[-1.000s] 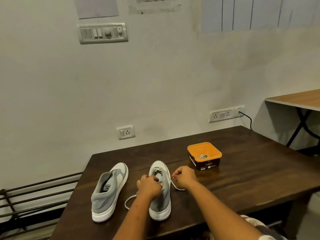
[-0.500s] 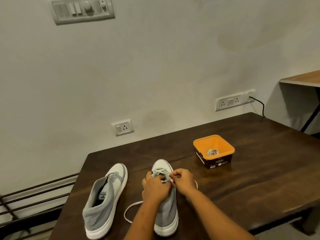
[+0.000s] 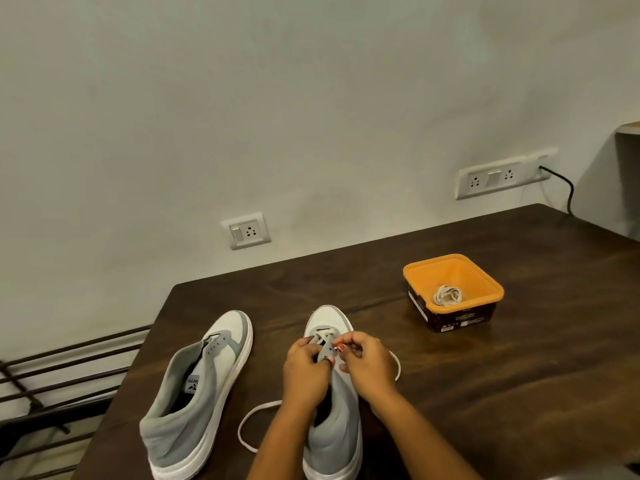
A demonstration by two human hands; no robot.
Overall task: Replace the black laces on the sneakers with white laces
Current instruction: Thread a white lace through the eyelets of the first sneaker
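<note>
Two grey-and-white sneakers stand on a dark wooden table (image 3: pixel 485 393). The left sneaker (image 3: pixel 201 389) has no lace. Over the eyelets of the right sneaker (image 3: pixel 334 434), both hands work close together. My left hand (image 3: pixel 304 370) grips the tongue and lace near the front eyelets. My right hand (image 3: pixel 367 365) pinches the white lace (image 3: pixel 251 415), which loops onto the table on both sides of the shoe. A coiled white lace (image 3: pixel 447 295) lies in the orange tub (image 3: pixel 483 277) at the right.
The table's far edge meets a white wall with a socket (image 3: pixel 246 231) and a socket strip (image 3: pixel 491 177) with a black cable. A dark metal rack (image 3: pixel 52 382) stands left of the table. Another tabletop (image 3: pixel 628 128) shows at the far right.
The view has tilted down and come closer. My hands have moved together over the right sneaker's front eyelets, and the right hand has shifted from beside the shoe onto the lace.
</note>
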